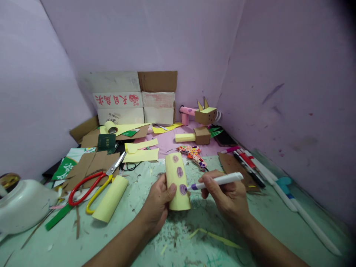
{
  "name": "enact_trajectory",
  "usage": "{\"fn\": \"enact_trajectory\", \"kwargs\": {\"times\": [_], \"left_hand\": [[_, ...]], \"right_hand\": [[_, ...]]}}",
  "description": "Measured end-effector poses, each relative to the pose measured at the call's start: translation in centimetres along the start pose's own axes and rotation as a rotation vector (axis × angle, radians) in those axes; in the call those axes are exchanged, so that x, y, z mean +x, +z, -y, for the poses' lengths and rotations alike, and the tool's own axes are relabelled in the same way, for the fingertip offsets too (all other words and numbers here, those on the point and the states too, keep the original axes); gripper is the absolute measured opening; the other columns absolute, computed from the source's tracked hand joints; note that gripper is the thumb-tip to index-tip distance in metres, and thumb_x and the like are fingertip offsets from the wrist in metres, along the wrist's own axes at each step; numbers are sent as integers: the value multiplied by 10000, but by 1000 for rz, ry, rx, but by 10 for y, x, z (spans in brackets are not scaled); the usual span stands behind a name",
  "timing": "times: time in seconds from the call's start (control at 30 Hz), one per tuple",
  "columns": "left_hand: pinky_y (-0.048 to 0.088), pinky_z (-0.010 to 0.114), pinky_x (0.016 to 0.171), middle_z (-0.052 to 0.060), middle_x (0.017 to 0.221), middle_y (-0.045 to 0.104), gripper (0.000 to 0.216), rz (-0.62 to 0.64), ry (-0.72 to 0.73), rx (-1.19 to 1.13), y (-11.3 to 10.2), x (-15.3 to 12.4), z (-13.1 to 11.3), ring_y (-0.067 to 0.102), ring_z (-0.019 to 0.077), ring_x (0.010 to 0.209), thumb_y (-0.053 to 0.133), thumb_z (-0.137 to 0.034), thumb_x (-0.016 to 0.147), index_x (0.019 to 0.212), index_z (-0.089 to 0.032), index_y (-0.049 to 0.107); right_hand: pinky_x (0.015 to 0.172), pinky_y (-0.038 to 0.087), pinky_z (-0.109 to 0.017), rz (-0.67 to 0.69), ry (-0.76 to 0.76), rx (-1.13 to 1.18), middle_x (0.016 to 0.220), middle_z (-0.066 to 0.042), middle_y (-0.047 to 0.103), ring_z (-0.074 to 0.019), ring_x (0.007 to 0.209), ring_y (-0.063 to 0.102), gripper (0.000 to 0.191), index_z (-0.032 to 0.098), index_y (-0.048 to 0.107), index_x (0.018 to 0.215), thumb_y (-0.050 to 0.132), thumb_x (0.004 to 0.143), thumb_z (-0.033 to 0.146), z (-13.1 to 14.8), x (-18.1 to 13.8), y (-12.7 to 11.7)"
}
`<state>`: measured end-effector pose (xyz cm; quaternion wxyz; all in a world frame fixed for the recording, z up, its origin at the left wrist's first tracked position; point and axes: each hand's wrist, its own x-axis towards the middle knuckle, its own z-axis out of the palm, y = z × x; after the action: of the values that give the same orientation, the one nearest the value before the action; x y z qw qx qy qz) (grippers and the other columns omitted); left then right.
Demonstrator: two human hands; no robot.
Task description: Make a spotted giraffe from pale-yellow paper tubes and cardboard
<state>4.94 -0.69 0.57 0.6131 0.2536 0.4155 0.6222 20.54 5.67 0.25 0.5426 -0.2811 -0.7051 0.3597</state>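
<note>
My left hand (157,202) is wrapped round a pale yellow paper tube (176,180), holding it up just above the green mat. Three purple ovals run down the tube's front. My right hand (226,194) pinches a white marker with a purple tip (215,181), and the tip touches the lowest oval. A second yellow tube (110,198) lies on the mat to the left, beside red and yellow handled scissors (94,183).
A white kettle-like vessel (23,204) sits at the far left. Cardboard sheets (91,165), yellow paper strips (140,152) and a printed box (133,98) fill the back. Several markers (250,163) lie at the right, with a phone (224,138), a patterned glue gun (194,154) and small cardboard figures (205,115).
</note>
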Motion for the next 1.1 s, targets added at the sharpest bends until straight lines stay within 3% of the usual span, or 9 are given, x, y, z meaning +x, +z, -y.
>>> {"fn": "enact_trajectory", "kwargs": {"times": [0.27,0.73,1.1], "left_hand": [[510,291,626,141,974,721,685,14,18,-6,-2,1,1,680,285,889,851,-365,633,1190,-104,551],[509,297,711,151,1091,703,612,22,28,-23,-2,2,2,655,281,973,835,-316,665,1179,-111,571],[510,299,738,145,1065,714,509,51,53,-11,-3,2,4,666,250,901,814,-316,694,1123,-119,622]], "right_hand": [[409,441,-232,29,-7,-21,476,8,596,-124,411,553,254,170,655,694,561,895,294,6,2,0],[417,440,-225,83,-14,-5,518,3,612,-118,425,564,249,166,652,702,563,899,291,4,-1,0],[408,430,-224,68,-12,7,502,5,611,-117,413,558,249,171,648,700,566,897,300,4,-1,1]]}}
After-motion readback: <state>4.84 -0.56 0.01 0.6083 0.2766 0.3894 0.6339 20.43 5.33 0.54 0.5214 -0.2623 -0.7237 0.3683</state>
